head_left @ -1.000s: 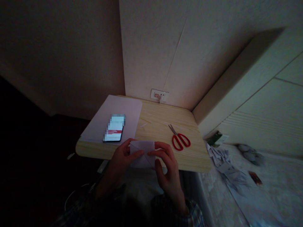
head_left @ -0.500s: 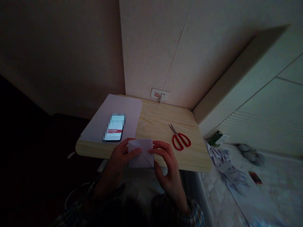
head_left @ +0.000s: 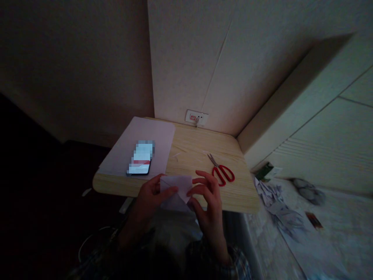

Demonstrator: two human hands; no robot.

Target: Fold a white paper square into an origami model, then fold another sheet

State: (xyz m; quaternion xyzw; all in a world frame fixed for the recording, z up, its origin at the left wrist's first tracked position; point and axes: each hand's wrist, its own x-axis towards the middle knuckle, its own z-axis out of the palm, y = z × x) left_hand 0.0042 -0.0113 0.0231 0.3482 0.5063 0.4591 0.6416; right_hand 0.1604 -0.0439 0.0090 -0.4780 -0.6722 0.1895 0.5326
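A folded white sheet of paper [head_left: 175, 202] is held up at the near edge of the small table. My left hand [head_left: 150, 197] grips its left side, thumb lying across the front and the fingers hidden behind. My right hand [head_left: 205, 194] pinches a folded corner at the paper's right side between thumb and index finger, the other fingers bent above. Red-handled scissors [head_left: 223, 174] lie on the table just beyond my right hand. A phone [head_left: 142, 157] with a lit screen rests on white paper sheets [head_left: 151, 127] beyond my left hand.
The wooden table [head_left: 204, 140] stands against the wall, below a socket [head_left: 197, 117] with a plug in it. To the right is a bed [head_left: 265, 233] with crumpled paper pieces [head_left: 279, 206] and a grey item [head_left: 309, 190]. A white cable [head_left: 84, 243] lies at lower left.
My right hand has closed on the paper's right corner and lifted a flap away from the flat square. The paper has shifted slightly to the right and tilted.
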